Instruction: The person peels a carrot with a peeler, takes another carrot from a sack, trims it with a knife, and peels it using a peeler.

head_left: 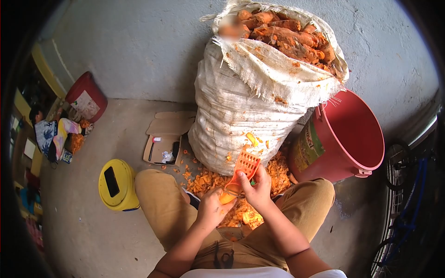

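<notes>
My left hand (213, 208) is closed around a carrot (227, 198), whose bright orange, peeled-looking side shows above the fingers. In my right hand (257, 189) is an orange plastic peeler (247, 163) with a perforated, grater-like section pointing away from me. Its lower end is at the carrot, between the two hands; whether the blade touches cannot be made out. Beneath and around my hands, a heap of orange peelings (208, 182) covers the floor between my legs. Just beyond stands a large white woven sack (236, 111), filled to the top with unpeeled carrots (289, 39).
To the sack's right a red bucket (308, 148) leans tilted. An open cardboard box (160, 150) with small items lies left of the sack. A yellow container (111, 197) with a dark phone-like object stands by my left knee. Another person (60, 132) sits far left near a red bin (86, 97).
</notes>
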A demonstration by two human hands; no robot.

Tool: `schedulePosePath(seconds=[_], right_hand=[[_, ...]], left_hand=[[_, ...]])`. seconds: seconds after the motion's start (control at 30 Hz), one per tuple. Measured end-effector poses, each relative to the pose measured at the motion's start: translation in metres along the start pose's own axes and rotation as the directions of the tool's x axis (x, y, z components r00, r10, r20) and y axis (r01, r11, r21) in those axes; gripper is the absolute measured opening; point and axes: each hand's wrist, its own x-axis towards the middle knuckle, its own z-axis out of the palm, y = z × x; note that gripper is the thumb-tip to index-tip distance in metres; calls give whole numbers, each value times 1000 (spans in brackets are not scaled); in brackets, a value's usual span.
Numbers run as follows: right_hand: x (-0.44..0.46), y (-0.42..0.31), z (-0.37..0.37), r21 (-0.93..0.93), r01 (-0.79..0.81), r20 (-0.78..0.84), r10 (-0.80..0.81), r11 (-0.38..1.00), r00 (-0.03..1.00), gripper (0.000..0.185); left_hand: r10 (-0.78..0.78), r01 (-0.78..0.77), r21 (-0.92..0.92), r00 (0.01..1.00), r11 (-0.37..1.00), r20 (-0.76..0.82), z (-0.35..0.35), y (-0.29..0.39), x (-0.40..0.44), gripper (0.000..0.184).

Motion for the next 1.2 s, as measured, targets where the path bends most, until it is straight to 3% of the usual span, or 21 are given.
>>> schedulePosePath(seconds=[0.07, 0.13, 0.2, 0.27, 0.33, 0.4, 0.53, 0.57, 0.6, 0.67, 0.7, 0.73, 0.8, 0.87, 0.93, 0.97, 1.03, 1.1, 1.13, 1.17, 1.2], right_hand=[[2, 7, 5, 239, -105, -89, 129, 965, 988, 11], [11, 8, 5, 492, -229, -106, 319, 840, 942, 12], [21, 10, -5, 591, -281, -108, 419, 756, 902, 13], [27, 26, -6, 556, -213, -261, 412, 804, 873, 16], [37, 61, -26, 608, -226, -350, 513, 761, 784, 13], [42, 54, -35, 565, -131, -434, 428, 815, 793, 12], [17, -6, -8, 592, -177, -222, 370, 786, 902, 18], [3, 6, 0, 230, -98, -207, 147, 968, 967, 19], [-2, -7, 8, 189, -14, -216, 56, 982, 975, 19], [-8, -9, 14, 14, -5, -237, 8, 1000, 972, 17], [-5, -2, 16, 83, -42, -254, 62, 996, 965, 17], [-1, 3, 12, 17, -58, -254, 61, 998, 965, 16], [12, 34, 7, 81, -77, -374, 102, 994, 922, 15], [40, 33, -23, 290, -124, -588, 279, 949, 759, 13], [46, 43, -40, 267, -185, -548, 307, 946, 778, 12], [41, 35, -34, 360, -108, -515, 293, 927, 805, 14], [22, 20, -16, 332, -89, -371, 217, 939, 903, 22], [0, 6, 5, 388, -257, -162, 340, 885, 926, 29], [-10, 4, 14, 300, -247, -145, 300, 921, 943, 30], [-14, 0, 20, 200, -107, -201, 147, 974, 968, 31], [-17, -7, 24, 223, -97, -205, 144, 970, 968, 30]], left_hand=[[-43, 44, -32, 999, 999, 25, -3, 6, -3, 24], [-60, 60, -5, 998, 998, 35, -7, 9, -3, 22], [-51, 48, 68, 998, 997, 31, -7, 11, -1, 21], [-22, 19, 97, 999, 995, 30, -8, 11, -6, 22], [3, -5, 134, 1000, 991, 16, -9, 9, -12, 22], [22, -18, 176, 1000, 984, -18, -12, 6, -15, 23], [9, -1, 331, 1000, 944, -22, -12, 8, -9, 23], [21, -11, 367, 1000, 930, -23, -11, 16, -6, 24], [34, -22, 404, 999, 915, -21, -11, 20, -4, 24], [32, -26, 354, 999, 935, -12, -8, 12, -4, 25], [32, -27, 327, 999, 944, -9, -7, 9, -4, 25], [18, -19, 336, 1000, 942, 5, -8, 12, -4, 26], [-14, 3, 354, 999, 935, 31, -13, 21, -6, 27], [-42, 32, 329, 999, 944, 24, -13, 11, -15, 27], [-55, 44, 320, 998, 946, 26, -13, 0, -19, 28], [-56, 44, 322, 998, 946, 27, -11, -4, -19, 29], [-70, 57, 335, 997, 941, 27, -10, -2, -16, 31], [-99, 84, 361, 995, 929, 22, -10, 10, -6, 33], [-83, 76, 326, 997, 942, 5, -9, 10, -3, 34], [-67, 67, 289, 998, 955, -11, -7, 8, 0, 35], [-50, 55, 250, 998, 967, -27, -5, 6, 2, 36]])
